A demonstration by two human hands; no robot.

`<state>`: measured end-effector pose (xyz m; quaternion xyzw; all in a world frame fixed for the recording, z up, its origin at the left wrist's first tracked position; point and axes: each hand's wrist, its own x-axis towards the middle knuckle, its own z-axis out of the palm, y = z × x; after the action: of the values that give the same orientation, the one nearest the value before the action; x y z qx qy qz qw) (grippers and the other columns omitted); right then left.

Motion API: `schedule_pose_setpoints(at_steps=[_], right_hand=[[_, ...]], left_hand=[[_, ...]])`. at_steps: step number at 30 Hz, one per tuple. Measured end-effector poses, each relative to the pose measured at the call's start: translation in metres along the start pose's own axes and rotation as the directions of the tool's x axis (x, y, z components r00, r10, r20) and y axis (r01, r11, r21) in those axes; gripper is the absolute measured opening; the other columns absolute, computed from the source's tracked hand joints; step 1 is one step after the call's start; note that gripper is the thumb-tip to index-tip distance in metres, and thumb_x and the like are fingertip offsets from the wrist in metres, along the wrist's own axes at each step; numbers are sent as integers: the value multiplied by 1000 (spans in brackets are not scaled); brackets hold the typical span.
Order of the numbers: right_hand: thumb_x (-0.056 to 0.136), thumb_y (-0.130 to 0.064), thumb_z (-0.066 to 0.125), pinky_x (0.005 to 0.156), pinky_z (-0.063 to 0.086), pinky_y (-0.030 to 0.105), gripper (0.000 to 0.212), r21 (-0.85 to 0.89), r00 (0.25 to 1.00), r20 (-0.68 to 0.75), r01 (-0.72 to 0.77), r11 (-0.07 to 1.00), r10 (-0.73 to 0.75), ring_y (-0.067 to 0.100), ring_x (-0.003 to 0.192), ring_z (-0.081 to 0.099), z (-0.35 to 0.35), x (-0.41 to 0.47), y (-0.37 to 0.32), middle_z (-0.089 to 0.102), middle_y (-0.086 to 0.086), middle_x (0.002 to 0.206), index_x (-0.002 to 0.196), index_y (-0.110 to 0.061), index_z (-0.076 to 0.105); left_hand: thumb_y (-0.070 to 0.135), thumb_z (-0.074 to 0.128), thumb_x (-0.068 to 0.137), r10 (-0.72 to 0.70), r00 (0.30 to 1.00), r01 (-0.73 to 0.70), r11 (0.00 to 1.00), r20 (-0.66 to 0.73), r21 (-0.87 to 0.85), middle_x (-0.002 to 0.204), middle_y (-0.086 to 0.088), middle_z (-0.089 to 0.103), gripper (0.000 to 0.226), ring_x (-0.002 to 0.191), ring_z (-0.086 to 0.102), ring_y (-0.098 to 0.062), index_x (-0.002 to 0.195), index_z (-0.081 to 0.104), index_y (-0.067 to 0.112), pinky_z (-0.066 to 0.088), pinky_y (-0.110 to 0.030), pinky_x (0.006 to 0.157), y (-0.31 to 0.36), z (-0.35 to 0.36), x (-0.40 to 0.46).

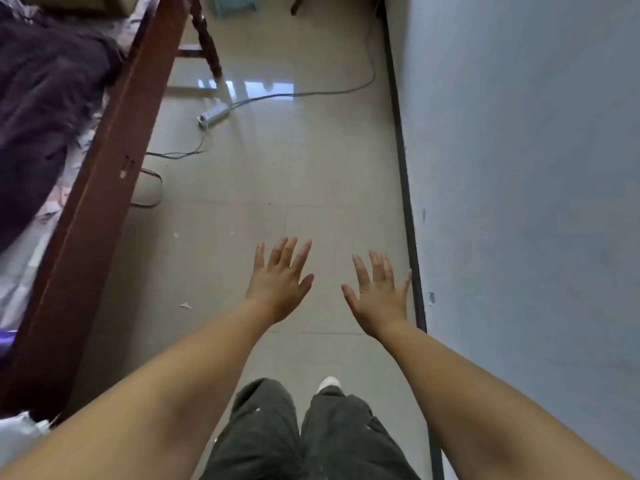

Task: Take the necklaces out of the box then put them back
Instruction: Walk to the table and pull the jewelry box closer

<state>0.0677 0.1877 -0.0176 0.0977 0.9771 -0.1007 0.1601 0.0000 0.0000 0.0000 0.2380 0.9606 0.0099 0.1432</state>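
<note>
Left hand point(278, 284): stretched out over the floor, back of the hand up, fingers spread wide, holding nothing.
Right hand point(379, 294): stretched out beside the left one, a little nearer the wall, back up, fingers spread wide, holding nothing.
Gap between hands: the two are apart, thumbs pointing toward each other, not touching.
Forearms: both bare, running from the near corners of the view up to the middle.
Necklaces and box: I cannot tell where they are; neither shows anywhere in this view.
Floor point(284, 174): pale glossy tiles, with light reflections at the far end and a few small scraps of litter on the left near the bed.
Bed frame point(100, 188): dark red-brown wood, running along the left side from near to far.
Bedding point(41, 109): dark purple blanket heaped on the bed at far left, over a patterned sheet.
Power strip point(213, 114): white, lying on the floor at the far middle, its grey cable point(332, 92) curving away to the right toward the wall.
Wall point(536, 185): light blue-grey, filling the right side, with a dark skirting strip where it meets the floor.
Trousers point(298, 434): dark grey, at the near bottom centre.
Shoe point(329, 382): white toe showing past the right trouser leg.
</note>
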Motion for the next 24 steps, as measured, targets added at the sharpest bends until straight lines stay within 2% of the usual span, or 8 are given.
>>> schedule_pose_setpoints(at_steps=[9, 14, 20, 24], right_hand=[[96, -56, 20, 110, -6, 66, 64, -45, 999, 36, -5, 999, 7, 25, 148, -9, -27, 91, 17, -5, 4, 162, 151, -31, -2], [96, -54, 20, 110, -5, 66, 63, -48, 999, -14, -30, 998, 30, 26, 148, -8, -74, 202, 10, -2, 5, 162, 151, -30, 0], [96, -53, 21, 110, -2, 66, 63, 28, 995, -12, -95, 995, 96, 26, 148, -9, -142, 335, -19, -2, 6, 162, 151, -30, -1], [96, -53, 21, 111, -1, 65, 63, 48, 993, -35, -113, 993, 114, 27, 148, -6, -187, 424, -31, 0, 7, 162, 151, -29, 0]], left_hand=[[50, 12, 95, -44, 999, 43, 998, -8, -36, 158, -5, 1, 62, 144, -4, -21, 144, -16, 25, -8, -52, 113, -5, -13, 85], [48, 17, 96, -43, 997, 38, 997, -71, -60, 158, -5, 4, 62, 144, -2, -21, 146, -10, 24, -7, -51, 113, -42, -53, 189], [48, 17, 96, -20, 998, 19, 1000, -66, -10, 158, -6, 6, 62, 144, 0, -22, 146, -10, 23, -6, -51, 113, -110, -118, 315], [48, 17, 95, -40, 995, 36, 999, -95, -38, 157, -7, 7, 62, 144, 2, -24, 146, -8, 23, -4, -52, 113, -134, -158, 411]])
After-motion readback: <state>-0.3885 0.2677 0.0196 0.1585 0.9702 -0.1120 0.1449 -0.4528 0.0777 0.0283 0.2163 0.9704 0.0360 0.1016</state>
